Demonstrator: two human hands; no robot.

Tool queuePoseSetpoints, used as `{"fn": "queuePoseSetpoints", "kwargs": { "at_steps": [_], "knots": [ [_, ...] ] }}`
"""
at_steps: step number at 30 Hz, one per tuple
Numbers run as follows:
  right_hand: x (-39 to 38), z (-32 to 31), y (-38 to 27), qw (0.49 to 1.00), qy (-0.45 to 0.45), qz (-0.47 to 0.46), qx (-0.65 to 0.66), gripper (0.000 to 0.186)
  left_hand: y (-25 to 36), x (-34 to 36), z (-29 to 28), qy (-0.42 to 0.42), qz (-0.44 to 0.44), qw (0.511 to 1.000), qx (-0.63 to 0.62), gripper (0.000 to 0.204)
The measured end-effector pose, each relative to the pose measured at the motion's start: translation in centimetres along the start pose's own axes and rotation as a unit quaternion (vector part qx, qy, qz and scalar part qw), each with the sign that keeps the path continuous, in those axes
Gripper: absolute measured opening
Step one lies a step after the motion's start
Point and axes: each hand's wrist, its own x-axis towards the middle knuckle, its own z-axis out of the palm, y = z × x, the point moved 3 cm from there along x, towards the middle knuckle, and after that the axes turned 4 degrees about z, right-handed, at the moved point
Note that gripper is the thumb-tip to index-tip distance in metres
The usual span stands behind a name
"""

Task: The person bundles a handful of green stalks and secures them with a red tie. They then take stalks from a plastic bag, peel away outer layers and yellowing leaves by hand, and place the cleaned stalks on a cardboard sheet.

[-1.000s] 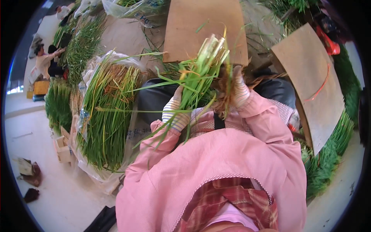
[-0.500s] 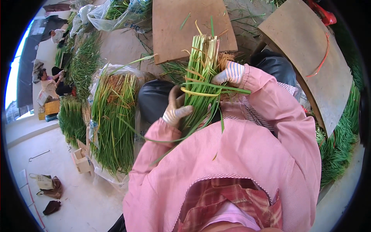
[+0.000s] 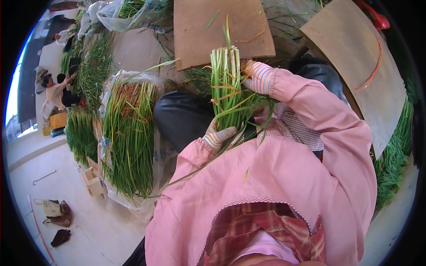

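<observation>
A thick bundle of chives (image 3: 226,84) stands with its pale stalk ends pointing away from me. Around its lower leafy part my left hand (image 3: 217,135), in a striped glove, is closed. My right hand (image 3: 260,77), also gloved, curls at the bundle's upper right side. Brown rooty ends (image 3: 246,66) poke out from its fingers and loose green leaves (image 3: 262,106) hang below, so it grips a small bunch of chives. Withered yellow-brown strips cross the bundle. The right fingertips are partly hidden.
A brown board (image 3: 222,26) lies ahead, and another board (image 3: 359,57) with a red cord rests at the right. To the left sits a big stack of chives (image 3: 131,137) on plastic. More chives (image 3: 392,173) line the right. Two people work far left.
My right hand has moved up and slightly back from the bundle, and the leaves that lay across it now hang at its right. The bundle stands more upright; my left hand has shifted lower.
</observation>
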Motion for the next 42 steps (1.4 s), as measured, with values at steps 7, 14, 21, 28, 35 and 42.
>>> {"fn": "queuePoseSetpoints", "kwargs": {
  "at_steps": [7,14,21,28,35,42],
  "knots": [
    [4.4,-0.6,-0.1,0.998,-0.065,0.015,-0.007,0.030,0.0,-1.5,-0.6,0.064,0.032,0.996,-0.060,0.058],
    [9.4,-6.9,0.7,0.985,-0.022,0.132,-0.111,0.046,-1.9,-2.6,-3.5,0.093,0.042,0.991,-0.089,0.057],
    [5.3,-11.4,2.0,0.972,0.187,0.122,0.077,0.057,-1.1,-1.4,-2.9,0.140,0.033,0.985,-0.096,0.060],
    [1.8,-2.5,-3.8,0.967,-0.086,0.152,0.186,0.069,-2.3,0.0,-3.4,0.057,0.105,0.993,0.013,0.060],
    [3.2,-1.6,-2.8,0.972,-0.149,0.054,0.175,0.049,-4.6,1.2,-4.9,0.094,0.007,0.994,0.053,0.058],
    [5.0,6.8,5.1,0.958,-0.095,0.042,0.266,0.031,-3.8,1.1,-3.8,0.052,-0.185,0.923,-0.334,0.057]
  ]
}}
